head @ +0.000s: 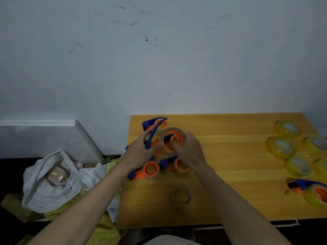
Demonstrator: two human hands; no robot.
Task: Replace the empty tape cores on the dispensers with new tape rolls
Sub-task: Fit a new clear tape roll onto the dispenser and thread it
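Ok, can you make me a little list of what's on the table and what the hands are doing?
table: wooden
left hand: holds blue dispenser handle
right hand: grips core on orange wheel
held dispenser: blue and orange
other dispensers: three by the hands, one at right edge
loose core: near front, empty
new rolls: yellowish, far right
bag: white, left of table

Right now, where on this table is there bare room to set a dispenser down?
Bare wood lies mid-table, between the hands and the new tape rolls, and along the near edge right of the empty core. The left end is crowded with dispensers; the right end holds rolls.
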